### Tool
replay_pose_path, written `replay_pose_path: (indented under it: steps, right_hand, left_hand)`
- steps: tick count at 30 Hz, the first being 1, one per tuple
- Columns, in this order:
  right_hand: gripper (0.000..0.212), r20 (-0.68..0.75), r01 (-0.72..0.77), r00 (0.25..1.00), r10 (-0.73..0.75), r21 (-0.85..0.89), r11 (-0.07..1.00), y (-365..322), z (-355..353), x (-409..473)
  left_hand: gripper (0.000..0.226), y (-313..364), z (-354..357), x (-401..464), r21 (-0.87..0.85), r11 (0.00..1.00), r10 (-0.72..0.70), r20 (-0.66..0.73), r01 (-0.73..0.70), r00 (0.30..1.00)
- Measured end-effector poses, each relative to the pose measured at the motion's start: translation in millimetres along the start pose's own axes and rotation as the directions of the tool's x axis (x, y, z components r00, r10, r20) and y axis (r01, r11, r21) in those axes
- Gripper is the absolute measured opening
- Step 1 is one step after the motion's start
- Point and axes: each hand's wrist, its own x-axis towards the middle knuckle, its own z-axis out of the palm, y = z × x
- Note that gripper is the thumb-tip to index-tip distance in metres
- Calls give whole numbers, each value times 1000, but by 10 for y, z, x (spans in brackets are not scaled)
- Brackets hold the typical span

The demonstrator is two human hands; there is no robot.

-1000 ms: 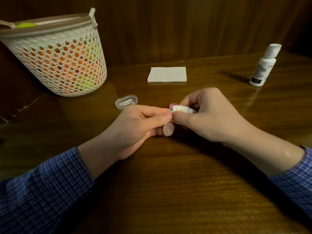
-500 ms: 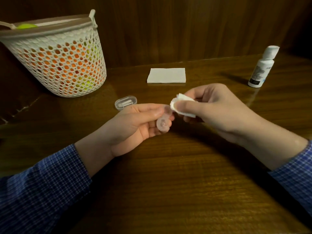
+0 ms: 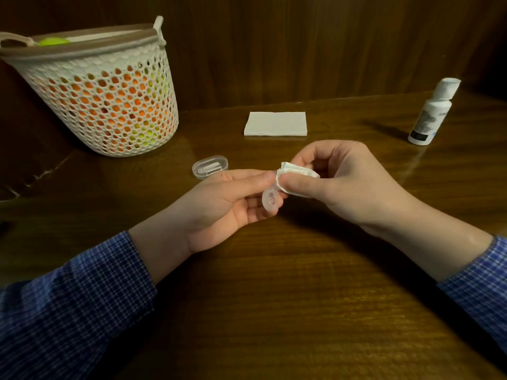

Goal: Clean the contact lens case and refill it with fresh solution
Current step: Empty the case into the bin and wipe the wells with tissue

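My left hand (image 3: 227, 201) pinches a small translucent contact lens case (image 3: 270, 201) between thumb and fingers, just above the wooden table (image 3: 274, 297). Its round well faces me and hangs below the fingertips. My right hand (image 3: 343, 185) holds a crumpled white tissue (image 3: 295, 175) and presses it against the upper part of the case, which the tissue hides. A white solution bottle (image 3: 430, 113) with its cap on stands upright at the far right.
A folded white tissue (image 3: 275, 123) lies flat at the back centre. A small clear oval plastic box (image 3: 210, 166) sits just behind my left hand. A white mesh basket (image 3: 104, 100) holding orange and green things stands at the back left against the wooden wall.
My right hand lifted the tissue off the case, then brought it back against the case's upper part. My left hand turned the case so that one round well faces me.
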Motion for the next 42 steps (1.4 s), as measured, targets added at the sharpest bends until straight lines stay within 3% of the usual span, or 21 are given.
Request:
replay_pose_path:
  steps: [10,15,17,19,22,25,28,33,36,42]
  right_hand:
    - [14,-97,-138,987,129,-97,986,-6,115,-13]
    - [18,-193,-131,977,89,-215,968,-17,135,15]
    - [18,-162,-116,983,81,-222,968,-20,108,12]
    - [16,-115,-110,989,97,-116,987,-29,53,10]
    - [11,-93,-160,979,184,219,963,-64,-72,29]
    - [7,11,-169,984,175,324,931,-56,-113,37]
    - [12,115,-165,984,135,306,938,-44,-91,19]
    - [29,165,-144,980,112,199,969,-23,-49,7]
    - [37,148,-147,981,122,175,974,-17,-14,-7]
    - [18,65,-127,990,129,-36,991,-28,29,-37]
  left_hand:
    - [42,-9,-20,9,48,998,-41,-26,42,999]
    - [35,-34,-18,23,43,999,25,-11,-24,1000]
    - [35,-48,-29,33,63,997,44,8,-45,999]
    - [32,-45,-49,31,43,998,49,49,-51,998]
    - [24,-24,-79,26,-130,991,46,56,-38,997]
    - [32,-10,-69,18,-201,979,44,100,-23,994]
    - [44,-7,-29,-6,-167,986,53,132,-31,990]
    - [17,-6,-36,-9,-117,987,124,106,-111,987]
    - [21,-31,-28,-11,-90,984,157,75,-150,985]
    - [35,-55,12,-26,-19,980,198,-67,-200,978]
